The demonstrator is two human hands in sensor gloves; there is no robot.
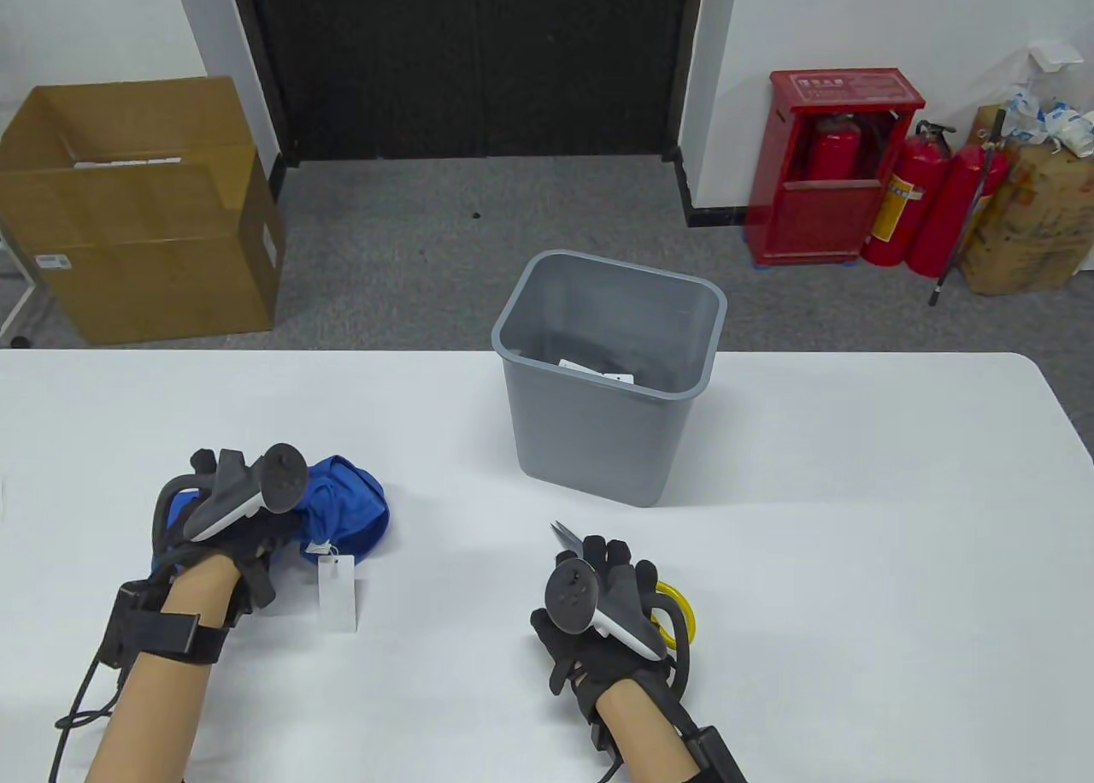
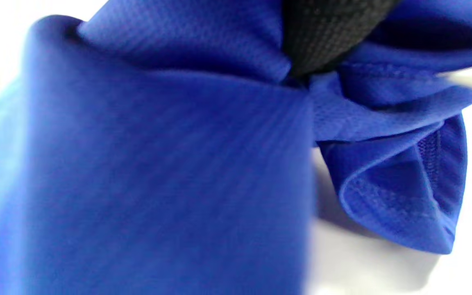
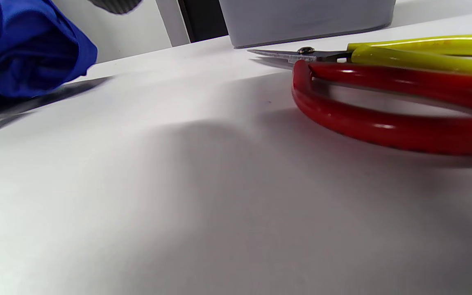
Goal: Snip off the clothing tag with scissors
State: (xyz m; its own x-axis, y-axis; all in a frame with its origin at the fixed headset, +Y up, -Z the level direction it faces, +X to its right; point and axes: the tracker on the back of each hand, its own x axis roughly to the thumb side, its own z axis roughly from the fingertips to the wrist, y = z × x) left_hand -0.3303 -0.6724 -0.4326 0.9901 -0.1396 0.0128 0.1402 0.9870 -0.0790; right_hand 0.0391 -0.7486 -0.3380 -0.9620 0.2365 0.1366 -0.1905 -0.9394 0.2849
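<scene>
My left hand (image 1: 256, 526) grips a bunched blue garment (image 1: 355, 509) at the table's left. A gloved finger (image 2: 326, 32) presses into the cloth (image 2: 158, 164). A white tag (image 1: 336, 593) hangs from the garment on a short string and lies on the table. The scissors (image 1: 566, 535), with red and yellow handles (image 3: 383, 82), lie flat on the table. My right hand (image 1: 608, 574) is over them with its fingers stretched along the handles. The blades stick out beyond the fingertips. No finger shows in the handle loops in the right wrist view.
A grey bin (image 1: 598, 424) with scraps inside stands on the white table (image 1: 855, 518) behind the scissors; its base shows in the right wrist view (image 3: 301, 16). The garment (image 3: 27, 49) lies to the scissors' left.
</scene>
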